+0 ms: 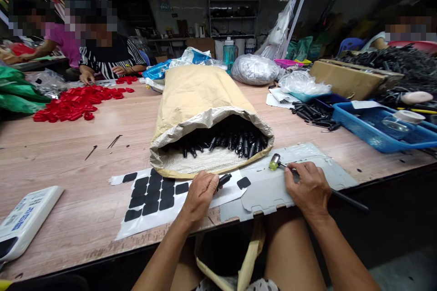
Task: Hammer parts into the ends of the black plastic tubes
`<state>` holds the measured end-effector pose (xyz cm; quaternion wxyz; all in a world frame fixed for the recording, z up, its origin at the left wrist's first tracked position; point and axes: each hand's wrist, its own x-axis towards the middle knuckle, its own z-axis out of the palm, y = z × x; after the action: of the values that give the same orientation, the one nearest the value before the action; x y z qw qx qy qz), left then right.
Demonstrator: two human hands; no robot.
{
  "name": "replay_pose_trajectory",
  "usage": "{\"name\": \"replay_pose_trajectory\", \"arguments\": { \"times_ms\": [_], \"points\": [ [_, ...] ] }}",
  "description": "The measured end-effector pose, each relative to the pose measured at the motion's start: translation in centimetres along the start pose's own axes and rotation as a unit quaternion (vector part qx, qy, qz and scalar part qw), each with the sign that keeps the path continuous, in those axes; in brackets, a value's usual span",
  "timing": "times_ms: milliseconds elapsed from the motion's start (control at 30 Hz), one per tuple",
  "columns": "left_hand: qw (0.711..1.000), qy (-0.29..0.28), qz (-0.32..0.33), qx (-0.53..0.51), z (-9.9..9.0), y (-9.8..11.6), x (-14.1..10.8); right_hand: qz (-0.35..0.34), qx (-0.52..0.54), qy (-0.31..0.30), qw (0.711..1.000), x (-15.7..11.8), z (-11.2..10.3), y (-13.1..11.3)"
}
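Observation:
My left hand (pixel 201 195) is closed around a small black plastic part (pixel 224 180) whose tip pokes out past the fingers. Under that hand lies a white sheet of black square stickers (pixel 150 195), and one loose black sticker (pixel 243 183) is just to its right. In my right hand (pixel 309 186) is a small hammer (pixel 275 162) with a yellow-green transparent face and a long dark handle, held over a grey board (pixel 307 159). Just beyond both hands a large paper sack (pixel 201 95) lies with its mouth toward me, and many black parts (pixel 239 143) show inside.
Red plastic parts (pixel 75 102) are heaped at the left, near a co-worker in a striped top (pixel 112 57). A white scale-like device (pixel 29 218) stands at the front left. On the right are a blue tray (pixel 382 134), a cardboard box (pixel 344 77) and piled black parts (pixel 385 66).

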<state>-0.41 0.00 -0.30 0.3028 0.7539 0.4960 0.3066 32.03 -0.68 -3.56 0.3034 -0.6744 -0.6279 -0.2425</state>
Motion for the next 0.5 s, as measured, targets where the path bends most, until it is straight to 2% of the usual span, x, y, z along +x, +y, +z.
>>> {"name": "replay_pose_trajectory", "arguments": {
  "times_ms": [167,300,400,500],
  "points": [
    [1.0,0.006,-0.013,-0.005,-0.1,0.1,0.0,0.009,-0.027,-0.02,0.999,-0.1,-0.4,-0.2],
    [1.0,0.0,0.003,0.023,0.0,0.1,0.1,0.037,-0.044,-0.054,0.997,-0.4,-0.7,0.5],
    [0.999,0.007,0.027,0.039,0.4,-0.2,0.1,0.038,-0.01,-0.09,0.995,-0.4,-1.4,1.0],
    [0.998,0.026,0.038,0.033,0.7,-0.5,0.1,0.065,0.069,-0.092,0.991,-0.5,-2.4,0.3]
  ]
}}
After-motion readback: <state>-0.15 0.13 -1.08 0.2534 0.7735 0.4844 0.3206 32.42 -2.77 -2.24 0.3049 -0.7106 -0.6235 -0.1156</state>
